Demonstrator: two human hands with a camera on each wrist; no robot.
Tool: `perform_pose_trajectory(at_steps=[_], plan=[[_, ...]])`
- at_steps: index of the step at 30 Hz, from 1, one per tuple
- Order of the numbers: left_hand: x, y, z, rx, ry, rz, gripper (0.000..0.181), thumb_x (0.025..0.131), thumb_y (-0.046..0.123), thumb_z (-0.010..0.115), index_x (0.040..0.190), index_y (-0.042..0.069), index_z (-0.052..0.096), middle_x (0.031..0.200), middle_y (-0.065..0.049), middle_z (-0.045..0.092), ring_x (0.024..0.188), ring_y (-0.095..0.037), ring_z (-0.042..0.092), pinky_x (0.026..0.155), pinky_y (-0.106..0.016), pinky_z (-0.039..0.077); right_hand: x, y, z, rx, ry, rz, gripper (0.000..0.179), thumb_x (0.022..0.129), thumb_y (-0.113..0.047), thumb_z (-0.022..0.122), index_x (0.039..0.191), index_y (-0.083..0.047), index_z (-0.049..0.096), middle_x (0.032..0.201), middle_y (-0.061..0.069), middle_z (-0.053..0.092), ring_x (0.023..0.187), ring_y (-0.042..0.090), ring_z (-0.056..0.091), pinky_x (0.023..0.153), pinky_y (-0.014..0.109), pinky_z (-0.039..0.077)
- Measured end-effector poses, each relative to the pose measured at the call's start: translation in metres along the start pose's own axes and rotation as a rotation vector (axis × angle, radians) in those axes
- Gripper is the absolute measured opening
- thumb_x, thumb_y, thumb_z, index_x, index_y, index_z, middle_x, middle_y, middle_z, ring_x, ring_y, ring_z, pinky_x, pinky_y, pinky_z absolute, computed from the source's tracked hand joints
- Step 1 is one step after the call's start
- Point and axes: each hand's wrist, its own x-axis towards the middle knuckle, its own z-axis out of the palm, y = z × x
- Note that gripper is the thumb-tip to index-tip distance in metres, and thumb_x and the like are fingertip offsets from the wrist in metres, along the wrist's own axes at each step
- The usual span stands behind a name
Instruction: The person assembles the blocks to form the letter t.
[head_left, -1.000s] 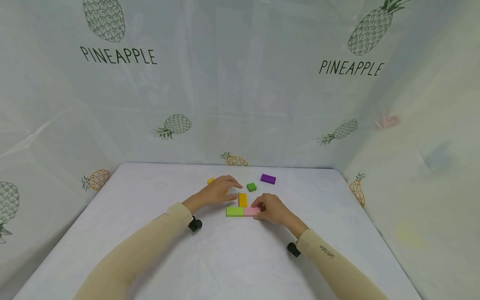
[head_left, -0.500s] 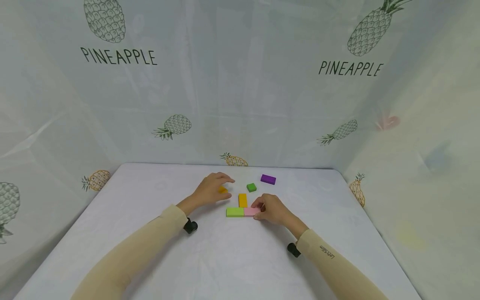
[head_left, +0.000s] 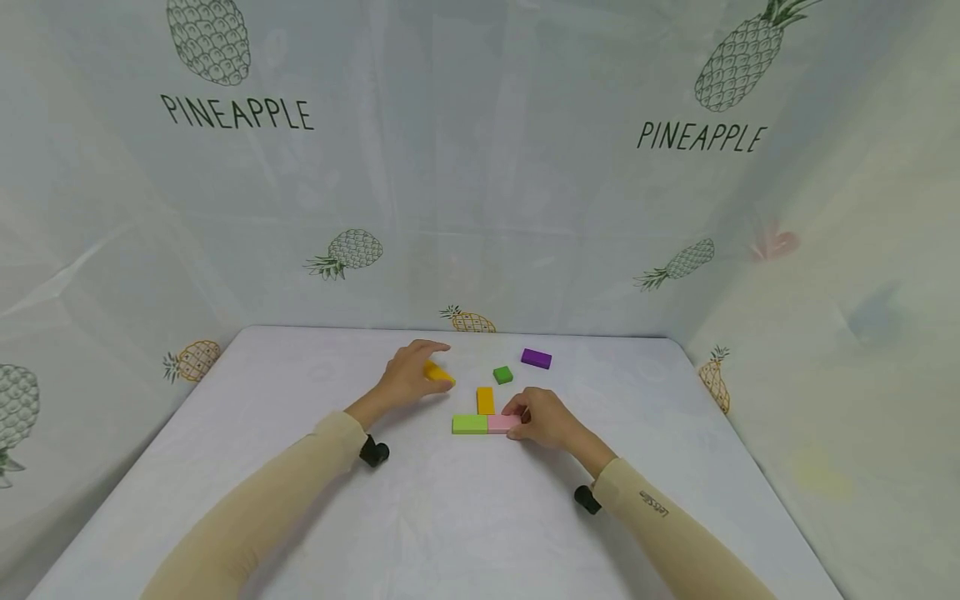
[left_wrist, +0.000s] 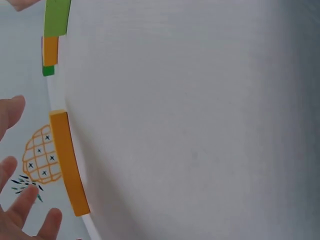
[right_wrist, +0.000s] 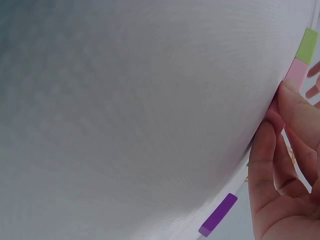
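Observation:
My left hand [head_left: 405,375] reaches over the far left of the blocks, thumb and fingers spread about a long orange block [head_left: 438,372]. The left wrist view has this orange block [left_wrist: 69,165] with the fingertips [left_wrist: 50,225] apart from it. Thumb and fingers of my right hand [head_left: 549,417] pinch the right end of a pink block [head_left: 501,425]. End to end with the pink block lies a light green block [head_left: 469,425]. Just behind this row a second orange block [head_left: 485,401] points away from me. The pink block's right end is partly hidden by the fingers.
A small green block [head_left: 502,375] lies behind the second orange block. Farther back on the right is a purple block [head_left: 536,358]. All rest on a white-covered table [head_left: 450,517], whose far edge meets a hanging cloth [head_left: 480,167] printed with pineapples.
My left hand has moved left and slightly away from me, uncovering more of the long orange block. The right hand stays on the pink block.

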Motion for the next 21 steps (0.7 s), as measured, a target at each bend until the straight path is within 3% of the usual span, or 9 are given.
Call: perform_pose_trajectory(at_steps=[8, 15, 21], plan=[[0.0, -0.009, -0.002, -0.069, -0.03, -0.054, 0.085, 0.088, 0.043, 0.087, 0.161, 0.021, 0.047, 0.163, -0.015, 0.043, 0.146, -0.048, 0.038, 0.117, -0.073, 0.029, -0.001, 0.001, 0.0, 0.003, 0.001, -0.007, 0.024, 0.085, -0.011, 0.091, 0.107, -0.013, 0.08, 0.09, -0.004, 0.063, 0.084, 0.014, 0.056, 0.077, 0.028, 0.051], [0.003, -0.016, 0.002, -0.054, -0.067, -0.118, 0.087, 0.086, 0.048, 0.087, 0.16, 0.026, 0.047, 0.158, -0.014, 0.048, 0.14, -0.044, 0.044, 0.115, -0.071, 0.031, -0.002, -0.001, -0.001, 0.005, 0.0, -0.002, 0.024, 0.086, -0.011, 0.09, 0.108, -0.013, 0.08, 0.091, -0.004, 0.063, 0.085, 0.014, 0.056, 0.078, 0.029, 0.052], [0.003, -0.015, 0.003, -0.047, -0.096, -0.146, 0.086, 0.084, 0.046, 0.089, 0.157, 0.024, 0.051, 0.152, -0.017, 0.052, 0.134, -0.044, 0.047, 0.113, -0.068, 0.033, -0.002, -0.003, -0.001, 0.001, 0.003, 0.0, 0.024, 0.086, -0.012, 0.09, 0.108, -0.012, 0.08, 0.091, -0.003, 0.064, 0.085, 0.014, 0.056, 0.078, 0.028, 0.052]])
